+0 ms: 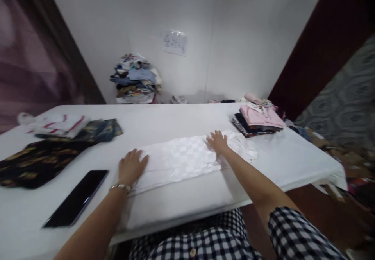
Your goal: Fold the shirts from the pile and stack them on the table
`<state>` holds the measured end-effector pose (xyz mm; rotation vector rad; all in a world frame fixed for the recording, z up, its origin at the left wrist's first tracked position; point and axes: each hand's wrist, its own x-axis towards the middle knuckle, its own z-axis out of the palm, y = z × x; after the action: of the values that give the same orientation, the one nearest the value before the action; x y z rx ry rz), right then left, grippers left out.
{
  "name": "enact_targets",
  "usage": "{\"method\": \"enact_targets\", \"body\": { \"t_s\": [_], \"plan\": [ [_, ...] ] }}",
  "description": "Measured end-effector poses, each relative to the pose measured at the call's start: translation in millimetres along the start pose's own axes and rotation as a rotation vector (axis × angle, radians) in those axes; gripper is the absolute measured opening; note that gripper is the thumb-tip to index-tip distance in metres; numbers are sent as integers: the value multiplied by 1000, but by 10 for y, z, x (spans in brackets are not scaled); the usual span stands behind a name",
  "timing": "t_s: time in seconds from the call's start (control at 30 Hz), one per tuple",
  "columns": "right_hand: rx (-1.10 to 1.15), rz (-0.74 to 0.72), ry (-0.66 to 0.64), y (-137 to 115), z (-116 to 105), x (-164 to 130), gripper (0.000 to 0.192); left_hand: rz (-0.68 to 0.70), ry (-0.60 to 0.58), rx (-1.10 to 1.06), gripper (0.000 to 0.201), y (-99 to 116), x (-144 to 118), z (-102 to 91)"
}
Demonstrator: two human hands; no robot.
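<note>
A white checked garment (pixel 184 156) lies folded into a long strip across the table in front of me. At its left end, my left hand (pixel 132 168) rests with fingers spread, partly on the cloth and partly on the table. My right hand (pixel 217 142) lies flat near the garment's right end, fingers apart, pressing on the fabric. Beyond that hand the cloth is loose and crumpled. Neither hand grasps anything.
A dark tablet-like phone (pixel 77 197) lies left of my left arm. Dark patterned clothing (pixel 43 156) and a white garment with red trim (pixel 61 124) are at the left. Folded clothes topped by a pink shirt (pixel 260 116) sit right. A clothes pile (pixel 136 78) stands behind the white table (pixel 187 117).
</note>
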<state>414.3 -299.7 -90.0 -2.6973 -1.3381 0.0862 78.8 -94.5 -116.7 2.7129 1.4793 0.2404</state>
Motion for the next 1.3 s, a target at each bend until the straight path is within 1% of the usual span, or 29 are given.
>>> {"method": "enact_targets", "body": {
  "t_s": [0.07,0.13,0.2,0.3,0.4,0.5,0.6,0.7,0.83,1.03,1.17,1.3],
  "plan": [
    [25,-73,42,-177,45,-58,54,-13,9,-4,54,20,-25,6],
    [34,-176,14,-337,154,-161,54,-31,10,-19,52,42,-47,-4],
    [22,-240,-42,-431,293,-271,53,-44,4,-45,50,59,-67,-32],
    [-5,-252,-49,-439,466,-358,53,-101,-9,-110,49,40,-103,-103],
    [-22,-249,-18,-392,548,-344,52,-219,4,-135,55,-44,-149,-197],
    [-26,-258,8,-375,569,-321,52,-315,-17,-116,57,-139,-191,-293],
    [-15,-258,21,-379,575,-328,51,-361,-108,-114,52,-174,-201,-363],
    [-8,-266,40,-375,585,-340,50,-381,-187,-115,49,-157,-169,-392],
    [17,-285,68,-357,605,-335,48,-401,-254,-130,49,-154,-82,-386],
    [77,-273,39,-353,586,-330,47,-383,-345,-117,31,-157,37,-424],
    [127,-272,18,-348,550,-336,45,-361,-361,-107,30,-97,33,-557],
    [185,-284,8,-340,529,-333,44,-345,-379,-118,37,-17,26,-777]
  ]
}}
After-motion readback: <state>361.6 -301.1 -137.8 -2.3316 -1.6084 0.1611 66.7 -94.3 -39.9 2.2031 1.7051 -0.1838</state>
